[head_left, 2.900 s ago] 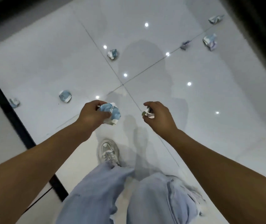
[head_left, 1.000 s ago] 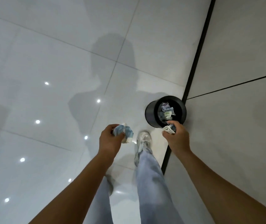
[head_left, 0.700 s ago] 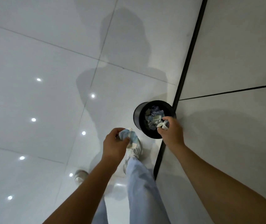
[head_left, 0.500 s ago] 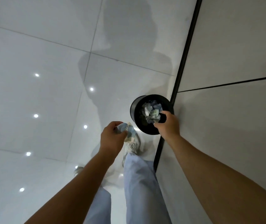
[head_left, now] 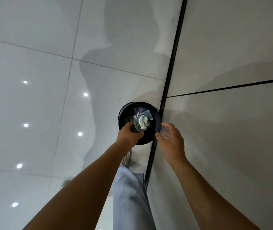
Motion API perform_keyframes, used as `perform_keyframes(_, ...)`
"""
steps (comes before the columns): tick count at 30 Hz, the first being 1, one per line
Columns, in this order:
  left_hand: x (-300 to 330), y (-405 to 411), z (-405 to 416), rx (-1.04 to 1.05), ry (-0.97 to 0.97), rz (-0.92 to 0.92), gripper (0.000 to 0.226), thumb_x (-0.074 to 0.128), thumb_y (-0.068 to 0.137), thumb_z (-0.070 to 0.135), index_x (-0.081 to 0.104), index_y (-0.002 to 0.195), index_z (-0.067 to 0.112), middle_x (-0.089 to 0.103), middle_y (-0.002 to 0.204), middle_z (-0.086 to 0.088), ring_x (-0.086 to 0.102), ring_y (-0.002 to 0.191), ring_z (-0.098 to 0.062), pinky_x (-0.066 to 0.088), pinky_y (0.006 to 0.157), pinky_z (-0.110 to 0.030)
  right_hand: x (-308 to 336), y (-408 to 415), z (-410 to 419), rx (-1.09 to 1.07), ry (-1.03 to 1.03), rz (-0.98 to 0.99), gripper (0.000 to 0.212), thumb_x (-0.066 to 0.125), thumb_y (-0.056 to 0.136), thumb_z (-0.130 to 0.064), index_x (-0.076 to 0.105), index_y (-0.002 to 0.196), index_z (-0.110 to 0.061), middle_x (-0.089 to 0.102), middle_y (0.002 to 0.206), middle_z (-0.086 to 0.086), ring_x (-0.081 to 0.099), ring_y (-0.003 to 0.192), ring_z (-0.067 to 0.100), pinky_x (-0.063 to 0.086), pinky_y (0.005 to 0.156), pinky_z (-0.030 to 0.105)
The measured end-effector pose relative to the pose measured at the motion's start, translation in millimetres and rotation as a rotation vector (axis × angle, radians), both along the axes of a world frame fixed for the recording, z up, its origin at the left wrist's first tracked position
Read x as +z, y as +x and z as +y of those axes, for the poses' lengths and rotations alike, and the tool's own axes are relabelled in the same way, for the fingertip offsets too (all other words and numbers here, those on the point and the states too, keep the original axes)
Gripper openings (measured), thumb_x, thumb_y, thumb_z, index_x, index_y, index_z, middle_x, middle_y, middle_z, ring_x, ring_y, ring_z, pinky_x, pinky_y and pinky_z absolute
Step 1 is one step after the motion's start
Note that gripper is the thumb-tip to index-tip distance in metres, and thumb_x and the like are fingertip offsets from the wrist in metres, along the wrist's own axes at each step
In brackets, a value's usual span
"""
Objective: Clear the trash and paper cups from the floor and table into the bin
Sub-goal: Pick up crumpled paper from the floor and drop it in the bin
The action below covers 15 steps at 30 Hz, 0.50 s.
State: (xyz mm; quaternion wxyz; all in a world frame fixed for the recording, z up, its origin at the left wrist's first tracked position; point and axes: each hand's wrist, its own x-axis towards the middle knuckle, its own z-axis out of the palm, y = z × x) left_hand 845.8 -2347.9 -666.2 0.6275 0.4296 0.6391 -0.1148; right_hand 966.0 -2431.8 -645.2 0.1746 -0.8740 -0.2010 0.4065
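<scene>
While the person stood over the black bin (head_left: 157,128), which sat on the white tiled floor (head_left: 32,55) against a dark strip at the foot of the wall, the left hand (head_left: 130,136) reached over the near rim with its fingers curled downward; whether it still pinched a wad or had let it go I could not tell, since the fingers hid whatever lay beneath them. The right hand (head_left: 170,140) hung just beside the bin's right edge, fingers spread and loose, holding nothing. Crumpled paper trash (head_left: 141,119) in blue, white and pale green was heaped inside the bin, close to the top. Such wads would likely be very light, soft and springy (they compress under a pinch and puff back), so a loose fingertip grasp anywhere on the bulk should serve. With the pile so high, a gentle press downward might be needed to keep fresh pieces from rolling off onto the floor.
</scene>
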Motion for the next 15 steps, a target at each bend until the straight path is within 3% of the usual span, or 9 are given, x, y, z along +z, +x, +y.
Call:
perform_keyframes(5,15,-34,-7,0.1,0.048,-0.005,0.049,0.066,0.087,0.02,0.051,0.133,0.016,0.054,0.134,-0.005,0.056,0.109,-0.017,0.043,0.088,-0.024,13,-8,4,0.07,-0.012,0.054,0.04,0.061,0.089,-0.02,0.052,0.127,-0.024,0.052,0.13,-0.002,0.051,0.108,0.011,0.037,0.081,0.019)
perform_keyframes(9,48,-85,-7,0.104,0.211,-0.043,0.042,0.066,0.087,0.023,0.056,0.128,0.021,0.057,0.13,0.003,0.05,0.122,-0.013,0.041,0.099,-0.027,38,-40,18,0.249,0.045,0.032,0.042,0.064,0.087,-0.017,0.054,0.128,-0.02,0.051,0.13,0.002,0.05,0.108,0.008,0.037,0.073,0.004)
perform_keyframes(13,87,-150,-10,0.201,0.302,-0.059,0.038,0.065,0.088,0.02,0.057,0.125,0.023,0.058,0.128,0.006,0.053,0.118,-0.012,0.042,0.094,-0.025,66,-88,38,0.466,0.11,0.034,0.045,0.063,0.088,-0.016,0.052,0.131,-0.016,0.05,0.134,0.005,0.049,0.121,0.019,0.042,0.094,0.023)
perform_keyframes(15,106,-187,-18,0.293,0.321,-0.045,0.037,0.065,0.088,0.02,0.057,0.124,0.022,0.058,0.127,0.006,0.055,0.117,-0.013,0.044,0.093,-0.026,79,-121,46,0.572,0.094,0.047,0.047,0.062,0.089,-0.018,0.048,0.134,-0.018,0.048,0.137,0.004,0.047,0.124,0.019,0.039,0.097,0.025)
